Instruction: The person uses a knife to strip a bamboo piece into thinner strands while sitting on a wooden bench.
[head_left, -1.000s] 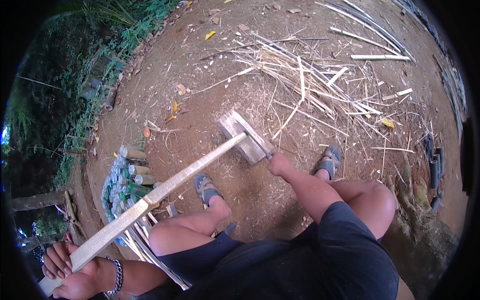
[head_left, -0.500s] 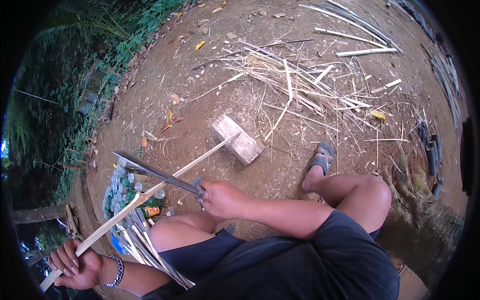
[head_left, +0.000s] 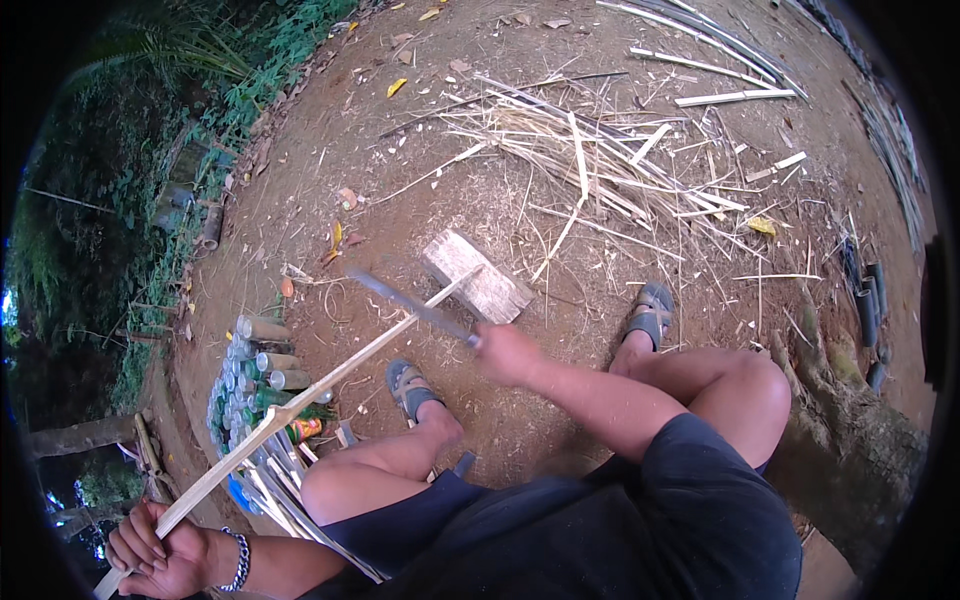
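Beside many bottles and two sandals, the left grip clasps one bamboo strip, tip near one wooden block's far edge, crossed by one knife the right grip grasps.

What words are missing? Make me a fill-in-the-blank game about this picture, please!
1. The bamboo strip is gripped in the person's ____ hand.
2. The long-bladed knife is in the person's ____ hand.
3. A chain ____ goes around one wrist.
4. The leaf near the right end of the scrap pile is coloured ____.

Missing words: left; right; bracelet; yellow.
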